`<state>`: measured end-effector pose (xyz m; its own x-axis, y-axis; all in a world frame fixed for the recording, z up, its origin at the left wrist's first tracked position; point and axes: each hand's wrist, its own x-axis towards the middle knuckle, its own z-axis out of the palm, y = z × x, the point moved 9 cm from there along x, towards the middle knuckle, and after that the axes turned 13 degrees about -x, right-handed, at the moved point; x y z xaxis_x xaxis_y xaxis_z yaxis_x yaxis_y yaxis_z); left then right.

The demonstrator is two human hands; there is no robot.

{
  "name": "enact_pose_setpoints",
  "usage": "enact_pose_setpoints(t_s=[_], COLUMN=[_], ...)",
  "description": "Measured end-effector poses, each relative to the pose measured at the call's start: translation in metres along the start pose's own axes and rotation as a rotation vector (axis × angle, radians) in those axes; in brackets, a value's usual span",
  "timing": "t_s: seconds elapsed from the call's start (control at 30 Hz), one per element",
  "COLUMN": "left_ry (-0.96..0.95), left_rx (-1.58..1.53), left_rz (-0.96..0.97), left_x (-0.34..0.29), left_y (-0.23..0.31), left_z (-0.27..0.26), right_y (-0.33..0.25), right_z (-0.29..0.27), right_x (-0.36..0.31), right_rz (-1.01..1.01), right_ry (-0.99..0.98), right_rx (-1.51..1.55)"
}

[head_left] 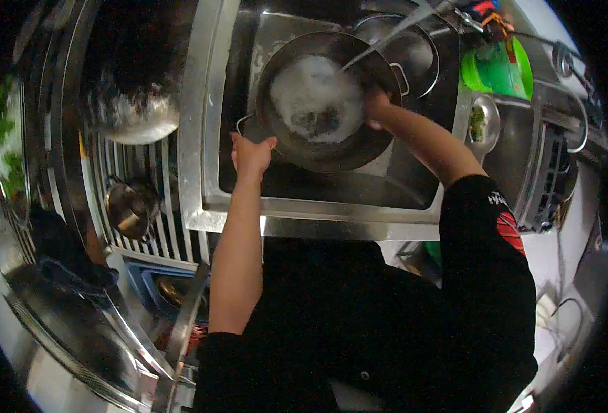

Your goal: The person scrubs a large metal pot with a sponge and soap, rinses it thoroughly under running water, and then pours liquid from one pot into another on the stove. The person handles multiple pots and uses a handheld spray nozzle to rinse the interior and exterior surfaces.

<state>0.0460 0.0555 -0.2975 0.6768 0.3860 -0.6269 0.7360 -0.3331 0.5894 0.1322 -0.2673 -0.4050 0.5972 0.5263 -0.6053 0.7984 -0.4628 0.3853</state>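
A large dark wok [287, 153] sits in the metal sink [407, 189], with white, foamy water [311, 93] inside it. From the upper right a stream of water [386, 43] runs down into the wok. My left hand [252, 157] grips the wok's near left edge by its loop handle [243, 122], thumb toward the rim. Reaching inside the wok's right side is my right hand [380, 109], blurred and in shadow. Its fingers are hard to make out, and whether it holds something does not show. The wok's other loop handle [403, 79] stands beyond my right wrist.
Behind the wok, a round pan [424, 58] lies in the sink's far right corner. A bright green bucket [497, 72] and an oval metal dish with green bits [484, 127] stand to the right. On the left are a rounded metal vessel [139, 124] and a small pot [132, 210] on slats.
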Motion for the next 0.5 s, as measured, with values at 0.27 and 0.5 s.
enact_pose_setpoints(t_s=[0.27,0.5], left_ry=[-0.003,0.065], left_rx=[-0.077,-0.124], left_rz=[-0.115,-0.061], left_x=[-0.003,-0.004], left_y=[0.006,0.001], left_z=[-0.009,-0.007], right_y=[0.048,0.036], right_z=[-0.019,0.006], right_x=[-0.009,-0.023], right_rz=[0.018,0.004], right_ry=[0.045,-0.110], right_rx=[-0.206,-0.219])
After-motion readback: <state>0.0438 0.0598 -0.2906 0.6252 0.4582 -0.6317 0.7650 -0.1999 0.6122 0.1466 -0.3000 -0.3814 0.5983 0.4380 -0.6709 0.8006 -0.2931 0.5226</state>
